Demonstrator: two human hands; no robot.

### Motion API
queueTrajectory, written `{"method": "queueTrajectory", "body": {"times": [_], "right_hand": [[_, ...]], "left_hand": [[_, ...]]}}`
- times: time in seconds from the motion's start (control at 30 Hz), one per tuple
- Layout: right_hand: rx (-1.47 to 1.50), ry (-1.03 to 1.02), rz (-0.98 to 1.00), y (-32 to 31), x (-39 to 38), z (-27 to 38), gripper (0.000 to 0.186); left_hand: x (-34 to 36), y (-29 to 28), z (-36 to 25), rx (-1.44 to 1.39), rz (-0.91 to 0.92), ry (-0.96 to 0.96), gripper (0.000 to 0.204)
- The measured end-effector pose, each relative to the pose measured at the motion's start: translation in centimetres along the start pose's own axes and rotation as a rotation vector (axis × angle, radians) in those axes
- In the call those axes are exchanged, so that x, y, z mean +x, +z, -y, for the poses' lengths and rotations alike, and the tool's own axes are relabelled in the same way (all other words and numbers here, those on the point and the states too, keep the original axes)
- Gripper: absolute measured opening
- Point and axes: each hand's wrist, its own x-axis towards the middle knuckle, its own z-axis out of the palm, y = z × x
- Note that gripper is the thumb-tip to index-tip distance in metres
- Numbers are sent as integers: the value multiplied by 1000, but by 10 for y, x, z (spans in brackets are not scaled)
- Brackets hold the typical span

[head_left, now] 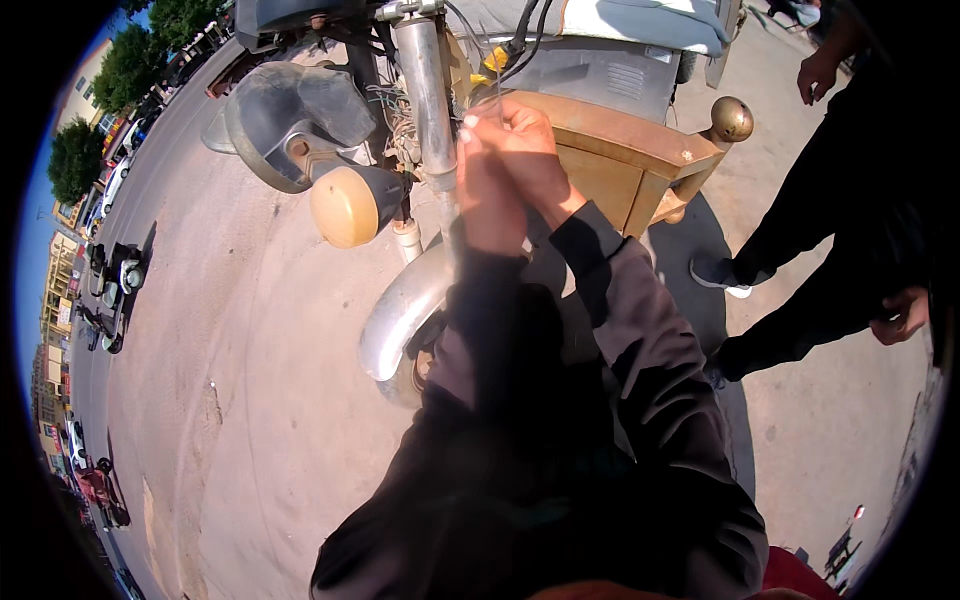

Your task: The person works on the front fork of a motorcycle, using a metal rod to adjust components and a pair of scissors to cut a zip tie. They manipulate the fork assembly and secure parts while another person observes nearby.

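Observation:
My left hand [488, 195] and my right hand [530, 150] meet just right of a silver fork tube [425, 95] on a three-wheeled vehicle. Both hands are closed, with their fingertips pinched together. A thin wire [499, 88] runs down into the fingers of my right hand. Whatever my left fingertips hold is too small to make out. Above the hands, black cables [530, 45] pass a yellow taped part or connector [495, 60]. A tangle of loose wires [400, 130] hangs on the other side of the tube.
A round lamp [345, 207] and a grey plastic shell [300, 115] stick out left of the fork, above the silver mudguard [408, 305]. A tan panel [610, 150] with a ball-topped post [731, 120] stands right. Another person in dark trousers [800, 215] stands close by.

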Motion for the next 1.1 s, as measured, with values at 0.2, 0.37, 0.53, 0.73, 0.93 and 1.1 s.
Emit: {"method": "queueTrajectory", "body": {"times": [0.2, 0.37, 0.53, 0.73, 0.93, 1.1], "right_hand": [[-241, -42, -49, -15, -5, 9, 30], [-184, -101, -374, 3, -17, 7, 17], [-734, -509, -438, -5, 37, -36, 19], [-935, -470, -571, -47, -3, -26, 18], [-967, -424, -670, -44, -16, -28, 19], [-945, -443, -727, -15, -11, -23, 21]], "left_hand": [[41, -4, 30, -635, -6, -27, 33], [72, -60, 39, -500, 235, -234, 34], [78, -41, 86, -196, 96, -462, 37], [33, -15, 124, -144, 187, -599, 36], [36, -20, 124, -157, 235, -662, 36], [64, -28, 95, -233, 251, -650, 35]]}}
